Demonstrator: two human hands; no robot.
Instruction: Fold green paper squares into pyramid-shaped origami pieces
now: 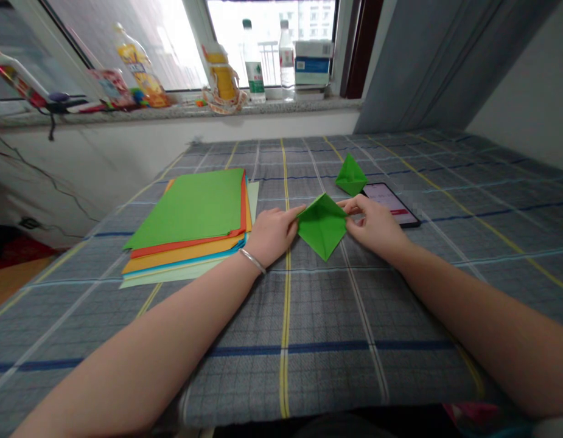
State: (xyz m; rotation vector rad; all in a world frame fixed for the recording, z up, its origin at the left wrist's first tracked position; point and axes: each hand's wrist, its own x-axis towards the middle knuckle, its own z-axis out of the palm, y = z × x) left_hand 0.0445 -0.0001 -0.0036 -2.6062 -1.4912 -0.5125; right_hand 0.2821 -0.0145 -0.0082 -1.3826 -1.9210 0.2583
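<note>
A folded green paper square [322, 228], turned so that one corner points toward me, lies in the middle of the plaid cloth. Creases run across it. At its left corner, my left hand [272, 232] pinches the edge between thumb and index finger; a silver bangle circles that wrist. My right hand [375, 224] grips the opposite corner with thumb and fingers. Just beyond, a second folded green paper piece [351, 175] rests beside the phone [391, 204], whose screen is lit.
A stack of coloured paper [190, 207], green on top, sits left of my hands. The plaid cloth [331, 377] covers the surface. Along the windowsill [171, 112] stand a juice bottle [139, 67], a yellow bottle [221, 73], two clear bottles [286, 61] and boxes [313, 64].
</note>
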